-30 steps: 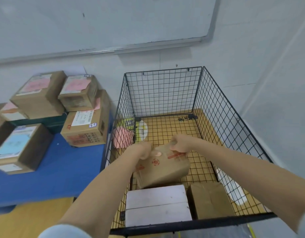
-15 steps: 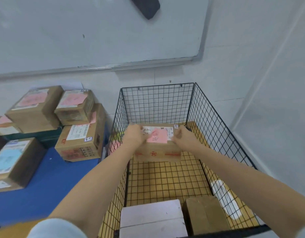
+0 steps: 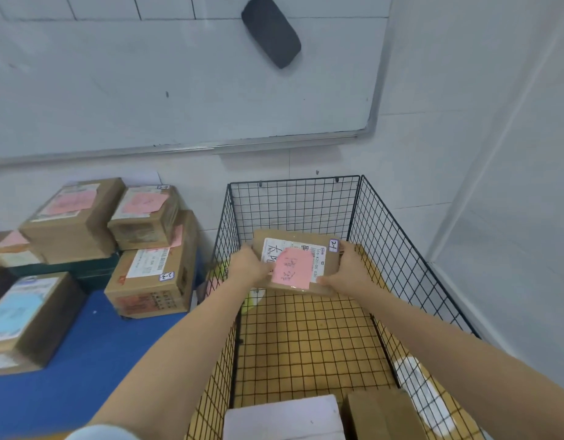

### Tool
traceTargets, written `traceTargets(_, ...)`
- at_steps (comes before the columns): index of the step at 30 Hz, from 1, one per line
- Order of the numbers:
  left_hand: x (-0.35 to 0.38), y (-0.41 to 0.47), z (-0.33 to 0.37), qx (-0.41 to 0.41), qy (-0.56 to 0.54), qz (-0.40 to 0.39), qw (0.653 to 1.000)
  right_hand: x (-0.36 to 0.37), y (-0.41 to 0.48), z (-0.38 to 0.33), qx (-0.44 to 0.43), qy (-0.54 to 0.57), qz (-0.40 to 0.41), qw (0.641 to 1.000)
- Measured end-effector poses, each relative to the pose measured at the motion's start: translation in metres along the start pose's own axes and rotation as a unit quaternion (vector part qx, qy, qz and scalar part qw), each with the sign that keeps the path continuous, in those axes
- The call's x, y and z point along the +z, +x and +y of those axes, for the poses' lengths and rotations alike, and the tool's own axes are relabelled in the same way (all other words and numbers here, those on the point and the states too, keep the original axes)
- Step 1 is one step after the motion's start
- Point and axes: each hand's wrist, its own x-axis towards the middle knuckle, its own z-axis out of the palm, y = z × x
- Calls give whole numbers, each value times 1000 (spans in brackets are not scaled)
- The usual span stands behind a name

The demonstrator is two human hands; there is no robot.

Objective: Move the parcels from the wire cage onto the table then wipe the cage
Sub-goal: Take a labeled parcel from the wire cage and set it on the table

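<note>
Just lifted the parcel (image 3: 298,265) off the cage (image 3: 293,198) floor, up near the rim. Clamped at both ends by left hand (image 3: 250,265) and right hand (image 3: 350,268). Probably ready to swing over to the desk (image 3: 77,344).

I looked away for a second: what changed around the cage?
The left hand and right hand raised the pink-noted parcel from low in the wire cage, label now upward, still gripping its ends. The white parcel, brown parcel and table stacks stayed put.
</note>
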Motion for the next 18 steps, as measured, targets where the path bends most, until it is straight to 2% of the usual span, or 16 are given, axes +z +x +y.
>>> traceTargets(5,-1,-1,5,8,-91,7,996,4,-9,-1,-14,-4,-11,1000)
traceTargets(8,-3,-1,9,24,-86,10,996,3,-13,1,-16,19,4,1000)
traceTargets(11,-4,1,9,44,-63,51,996,-1,-11,3,-13,19,26,999)
traceTargets(18,-5,0,22,28,-115,42,992,6,-10,0,-5,113,-9,994)
